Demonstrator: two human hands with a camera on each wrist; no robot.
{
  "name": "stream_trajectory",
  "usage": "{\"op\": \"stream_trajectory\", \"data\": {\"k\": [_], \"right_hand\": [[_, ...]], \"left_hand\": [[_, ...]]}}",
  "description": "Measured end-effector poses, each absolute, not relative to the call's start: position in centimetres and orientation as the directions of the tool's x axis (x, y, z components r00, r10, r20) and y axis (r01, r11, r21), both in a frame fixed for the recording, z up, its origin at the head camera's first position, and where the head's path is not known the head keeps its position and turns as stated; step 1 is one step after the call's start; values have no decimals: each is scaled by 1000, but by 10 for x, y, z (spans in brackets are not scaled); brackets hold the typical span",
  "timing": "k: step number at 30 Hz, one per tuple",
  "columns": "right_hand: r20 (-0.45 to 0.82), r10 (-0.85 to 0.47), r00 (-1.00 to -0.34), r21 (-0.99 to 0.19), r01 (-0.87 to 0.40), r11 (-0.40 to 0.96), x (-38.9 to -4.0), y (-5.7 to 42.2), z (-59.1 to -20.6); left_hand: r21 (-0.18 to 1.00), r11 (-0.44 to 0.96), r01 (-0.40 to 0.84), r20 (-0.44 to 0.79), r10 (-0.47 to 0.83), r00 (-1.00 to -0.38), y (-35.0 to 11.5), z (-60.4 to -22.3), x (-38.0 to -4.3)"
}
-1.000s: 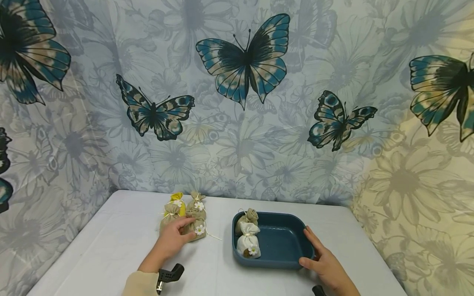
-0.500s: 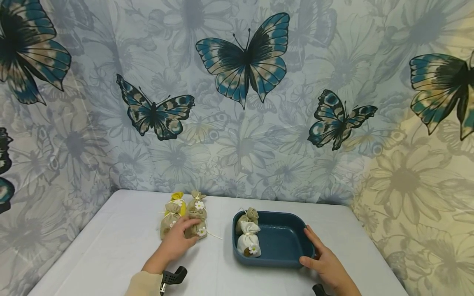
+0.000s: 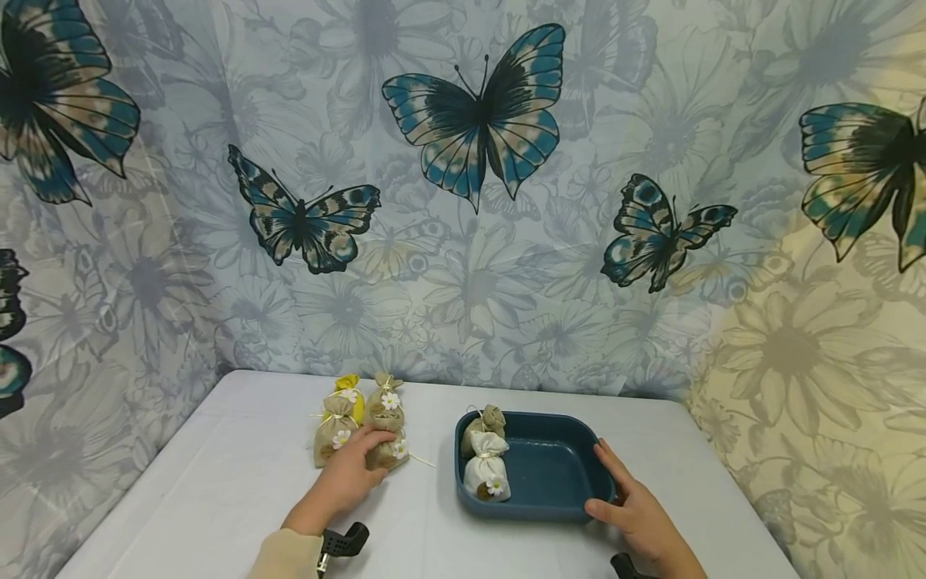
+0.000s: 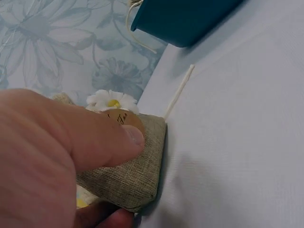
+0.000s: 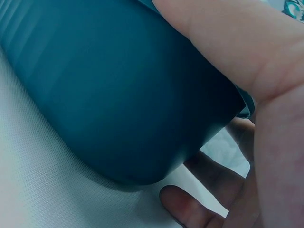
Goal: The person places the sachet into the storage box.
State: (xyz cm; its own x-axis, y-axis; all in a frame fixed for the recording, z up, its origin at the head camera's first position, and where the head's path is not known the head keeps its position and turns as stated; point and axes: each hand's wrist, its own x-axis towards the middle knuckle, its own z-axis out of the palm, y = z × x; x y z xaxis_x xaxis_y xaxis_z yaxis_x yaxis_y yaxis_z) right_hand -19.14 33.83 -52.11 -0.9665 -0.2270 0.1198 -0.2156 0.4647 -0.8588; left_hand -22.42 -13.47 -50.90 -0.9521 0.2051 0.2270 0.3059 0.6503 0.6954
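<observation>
Pickup seems the step: left grip (image 3: pixel 343 474) pinches linen sachet (image 4: pixel 137 178), nine o'clock of tray (image 3: pixel 557 466); right grip (image 3: pixel 640 519) clasps tray's three-o'clock end; next likely needs careful lifting.

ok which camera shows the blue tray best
The head view: it shows the blue tray nearly whole, inside included, with the right hand at one end. The left wrist view catches only part of its outside; the right wrist view, mostly outer wall up close.
</observation>
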Motion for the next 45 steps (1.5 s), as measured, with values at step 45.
{"op": "stream_trajectory", "data": {"k": [45], "right_hand": [[105,-238,-966,-890,-198,410,-187,336,-516]], "left_hand": [[623,723,300,112,297,-948,-132,-502,-225]]}}
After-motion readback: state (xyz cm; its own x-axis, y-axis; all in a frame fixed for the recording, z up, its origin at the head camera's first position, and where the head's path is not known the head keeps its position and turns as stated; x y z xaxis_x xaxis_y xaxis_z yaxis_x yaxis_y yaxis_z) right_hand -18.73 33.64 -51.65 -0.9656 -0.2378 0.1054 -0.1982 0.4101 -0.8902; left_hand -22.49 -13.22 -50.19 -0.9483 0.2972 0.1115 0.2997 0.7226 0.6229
